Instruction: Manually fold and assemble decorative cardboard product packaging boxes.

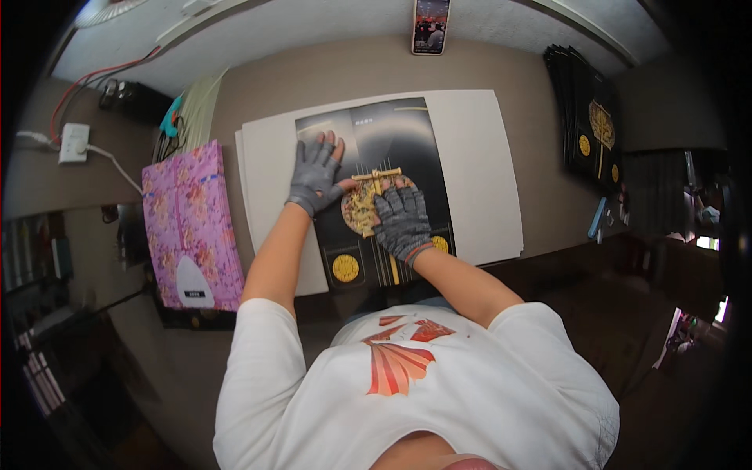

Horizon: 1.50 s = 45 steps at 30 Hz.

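Observation:
A glossy black printed sheet (399,137) with a round gold emblem and gold medallions lies on large white boards (478,164). My left hand (317,176), in a grey glove with bare fingertips, rests flat on its left side, fingers spread and thumb by the emblem. My right hand (403,219), in a darker knitted glove, lies over the right part of the emblem with its fingers stretched out. Neither hand grips anything. The right palm hides part of the emblem and the sheet beneath it.
To the left stands a pile topped by a pink floral folded bag (192,227). A white power adapter (74,143) with cables lies beyond it. Black printed folded pieces (587,117) are stacked at the far right. A phone (430,27) leans at the back.

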Each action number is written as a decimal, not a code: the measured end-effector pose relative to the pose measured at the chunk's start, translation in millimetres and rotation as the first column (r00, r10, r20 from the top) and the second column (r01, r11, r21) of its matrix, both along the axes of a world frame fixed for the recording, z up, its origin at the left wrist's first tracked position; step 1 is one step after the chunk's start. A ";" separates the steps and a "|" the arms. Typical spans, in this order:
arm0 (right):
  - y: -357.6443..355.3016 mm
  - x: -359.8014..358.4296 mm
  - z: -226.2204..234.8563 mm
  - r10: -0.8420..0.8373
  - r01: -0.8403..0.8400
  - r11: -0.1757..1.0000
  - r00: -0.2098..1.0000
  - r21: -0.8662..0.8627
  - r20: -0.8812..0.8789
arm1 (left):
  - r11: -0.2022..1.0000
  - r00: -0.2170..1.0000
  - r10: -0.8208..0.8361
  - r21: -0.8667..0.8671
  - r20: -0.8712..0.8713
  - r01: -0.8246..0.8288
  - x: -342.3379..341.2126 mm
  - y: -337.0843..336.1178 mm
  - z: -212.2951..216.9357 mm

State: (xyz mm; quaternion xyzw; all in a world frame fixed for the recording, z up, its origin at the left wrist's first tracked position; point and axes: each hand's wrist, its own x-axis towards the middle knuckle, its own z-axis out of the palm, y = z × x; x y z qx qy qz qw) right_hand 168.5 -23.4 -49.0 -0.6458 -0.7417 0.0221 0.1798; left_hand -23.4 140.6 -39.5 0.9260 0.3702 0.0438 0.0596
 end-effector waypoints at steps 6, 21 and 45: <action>-2.3 1.1 6.9 0.010 -0.011 0.995 1.000 -0.103 -0.004 | 0.964 0.949 0.256 0.123 -0.185 -0.236 22.6 102.7 3.5; -2.3 -2.9 0.9 0.005 -0.006 0.998 1.000 -0.055 -0.020 | 0.981 0.992 0.099 0.173 -0.072 -0.085 -11.6 -18.5 -10.0; 25.7 33.1 29.5 0.115 -0.103 0.977 0.992 -0.185 0.055 | 0.827 0.874 0.342 -0.332 -0.344 -0.454 47.3 -160.5 45.5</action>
